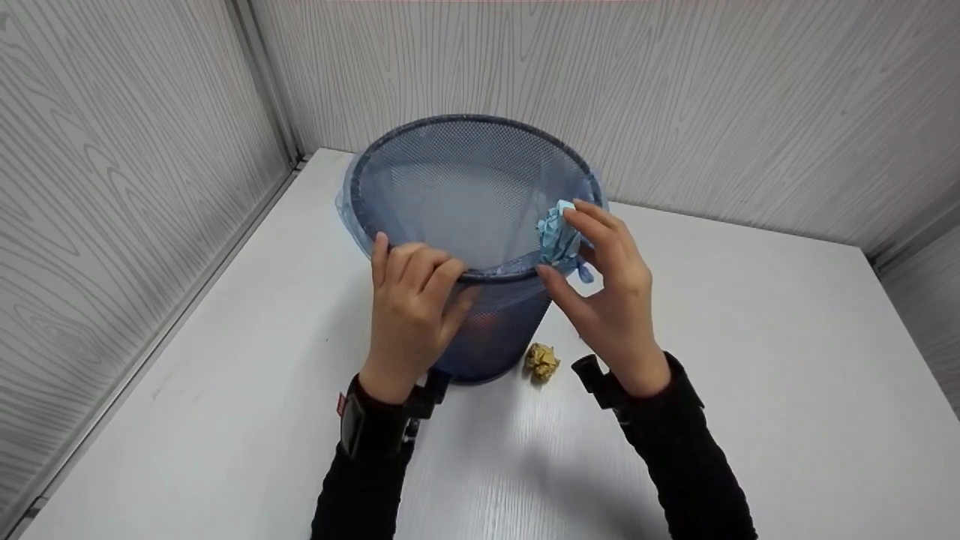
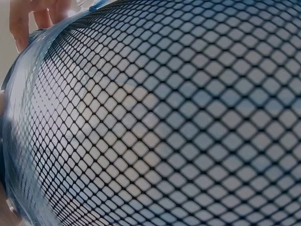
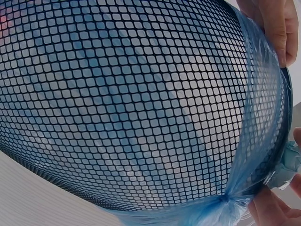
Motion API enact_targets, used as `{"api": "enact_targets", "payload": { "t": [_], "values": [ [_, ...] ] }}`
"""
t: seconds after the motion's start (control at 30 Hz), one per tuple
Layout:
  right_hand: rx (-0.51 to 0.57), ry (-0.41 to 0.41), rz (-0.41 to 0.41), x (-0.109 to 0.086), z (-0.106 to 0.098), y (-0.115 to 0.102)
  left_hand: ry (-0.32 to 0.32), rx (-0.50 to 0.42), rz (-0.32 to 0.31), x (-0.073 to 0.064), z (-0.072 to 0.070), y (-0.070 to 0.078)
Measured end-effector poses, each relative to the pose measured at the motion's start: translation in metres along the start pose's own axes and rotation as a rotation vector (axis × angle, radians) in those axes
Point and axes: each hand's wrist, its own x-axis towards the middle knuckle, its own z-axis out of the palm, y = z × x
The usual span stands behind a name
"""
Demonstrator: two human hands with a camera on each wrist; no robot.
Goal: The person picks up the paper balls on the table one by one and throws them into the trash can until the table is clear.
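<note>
A dark mesh waste bin point(image 1: 487, 345) stands upright on the table, lined with a thin blue plastic bag point(image 1: 346, 206) folded out over its rim. My left hand point(image 1: 412, 300) grips the near rim, fingers curled over the bag and thumb outside. In my right hand point(image 1: 615, 285), a crumpled light blue paper ball point(image 1: 556, 232) is held between fingers and thumb over the right side of the opening. The thumb lies right at the rim. A knot point(image 3: 225, 197) in the bag shows beside this hand in the right wrist view. Mesh fills most of the left wrist view.
A crumpled yellow-brown paper ball point(image 1: 541, 362) lies on the white table point(image 1: 750, 360), close to the bin's base on the right. Something reddish shows blurred through the bin's lower front. Wood-grain panels point(image 1: 600, 75) enclose the table at the back and sides.
</note>
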Motion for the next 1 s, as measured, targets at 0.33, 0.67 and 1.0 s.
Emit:
{"api": "enact_targets", "payload": {
  "t": [0.33,0.67,1.0],
  "values": [
    [0.065,0.038,0.007,-0.005,0.004,0.002,-0.005,0.032,-0.002,-0.001,-0.004,-0.001],
    [0.130,0.140,0.095,-0.040,-0.005,0.029,-0.017,0.047,0.003,0.000,-0.002,-0.001],
    [-0.148,-0.111,0.411,-0.083,-0.031,0.091,-0.039,0.021,0.040,0.004,0.015,0.003]
  ]
}}
